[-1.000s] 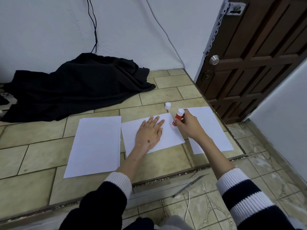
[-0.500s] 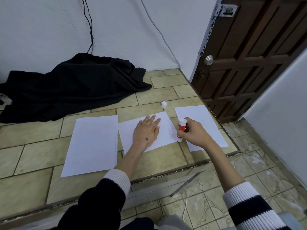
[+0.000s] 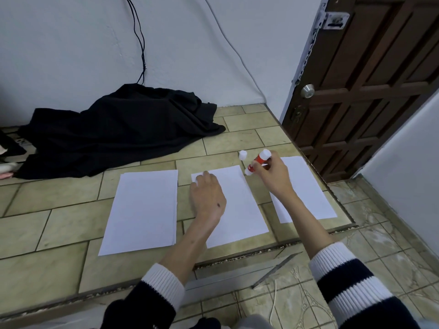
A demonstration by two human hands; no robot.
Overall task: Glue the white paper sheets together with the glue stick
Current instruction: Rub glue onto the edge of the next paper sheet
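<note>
White flat paper sheets lie on the beige tiled floor: a left stack point(image 3: 142, 210), a middle sheet point(image 3: 240, 210), a right sheet point(image 3: 308, 193), with tile gaps between. The left hand point(image 3: 207, 198) rests on the middle sheet, fingers curled at its far-left corner. The right hand point(image 3: 273, 173) grips a tilted red glue stick point(image 3: 257, 161) at that sheet's far-right corner. A small white cap point(image 3: 243, 155) stands just beyond; crumpled black cloth point(image 3: 114, 131) lies behind.

The left hand point(image 3: 207, 198) lies palm down with its fingers bent at the far end, forearm reaching forward from a pushed-up sleeve. The right hand point(image 3: 273, 173) is raised, fingers and thumb pinching a tilted glue stick point(image 3: 257, 161).
</note>
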